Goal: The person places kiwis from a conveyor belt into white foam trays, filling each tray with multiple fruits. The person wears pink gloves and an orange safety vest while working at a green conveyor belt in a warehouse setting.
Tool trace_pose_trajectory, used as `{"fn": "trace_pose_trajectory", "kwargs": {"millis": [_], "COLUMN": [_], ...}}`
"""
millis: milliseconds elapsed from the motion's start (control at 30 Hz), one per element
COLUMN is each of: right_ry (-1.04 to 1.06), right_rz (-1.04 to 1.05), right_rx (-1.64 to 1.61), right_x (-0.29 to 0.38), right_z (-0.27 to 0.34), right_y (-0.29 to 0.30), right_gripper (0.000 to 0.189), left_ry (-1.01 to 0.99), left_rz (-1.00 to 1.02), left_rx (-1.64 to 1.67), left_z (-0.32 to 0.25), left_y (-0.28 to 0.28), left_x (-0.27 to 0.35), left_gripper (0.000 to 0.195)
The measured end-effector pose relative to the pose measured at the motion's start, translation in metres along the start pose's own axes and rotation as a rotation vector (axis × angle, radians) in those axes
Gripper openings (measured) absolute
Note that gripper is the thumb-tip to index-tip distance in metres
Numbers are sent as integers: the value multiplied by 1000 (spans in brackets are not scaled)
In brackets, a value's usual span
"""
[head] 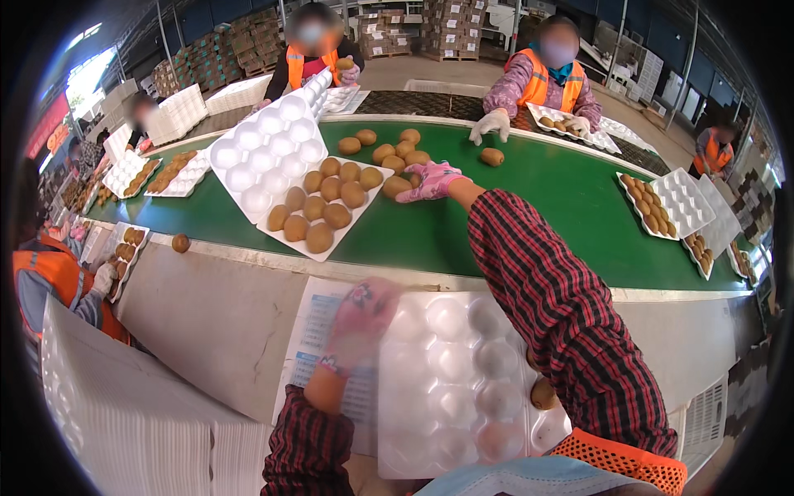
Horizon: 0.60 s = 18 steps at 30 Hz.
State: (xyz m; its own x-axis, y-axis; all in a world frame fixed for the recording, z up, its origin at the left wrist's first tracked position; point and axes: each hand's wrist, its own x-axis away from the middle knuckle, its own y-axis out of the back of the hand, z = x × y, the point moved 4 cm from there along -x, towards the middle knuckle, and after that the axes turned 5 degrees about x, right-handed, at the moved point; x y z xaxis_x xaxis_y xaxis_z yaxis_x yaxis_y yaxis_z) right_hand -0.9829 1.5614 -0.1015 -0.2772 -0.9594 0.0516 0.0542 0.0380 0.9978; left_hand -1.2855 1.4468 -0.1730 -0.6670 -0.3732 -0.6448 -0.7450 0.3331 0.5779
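My right hand (434, 181), in a pink glove, reaches onto the green conveyor belt (539, 229). Its thumb and fingers are around a kiwifruit (415, 180) at the near edge of a loose group. My left hand (366, 322), gloved and blurred by motion, is at the upper left edge of a white moulded plastic tray (450, 372) in front of me; its finger position is unclear. At that tray's right side a kiwifruit (544, 394) shows, partly hidden by my right sleeve. An open tray (273, 142) on the belt has kiwifruit (314, 208) in its near half.
A printed sheet (313, 335) lies under the left hand. Stacked white trays (155, 409) stand at lower left. Opposite, a co-worker's gloved hand (490, 127) is near a lone kiwifruit (492, 157). Filled trays (648, 204) sit at right. Another kiwifruit (180, 243) rests on the belt's edge.
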Motion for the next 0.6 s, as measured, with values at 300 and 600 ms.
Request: {"fn": "trace_pose_trajectory", "kwargs": {"millis": [300,600], "right_ry": [-95,-128], "right_rz": [51,184], "right_rx": [-33,-46], "right_x": [31,145], "right_z": [38,-11], "right_y": [-5,-3], "right_gripper": [87,84], "left_ry": [115,297], "left_rz": [-304,-287], "left_rx": [193,148], "left_z": [15,72], "left_y": [34,77], "left_x": [-1,11], "left_gripper": [10,22]}}
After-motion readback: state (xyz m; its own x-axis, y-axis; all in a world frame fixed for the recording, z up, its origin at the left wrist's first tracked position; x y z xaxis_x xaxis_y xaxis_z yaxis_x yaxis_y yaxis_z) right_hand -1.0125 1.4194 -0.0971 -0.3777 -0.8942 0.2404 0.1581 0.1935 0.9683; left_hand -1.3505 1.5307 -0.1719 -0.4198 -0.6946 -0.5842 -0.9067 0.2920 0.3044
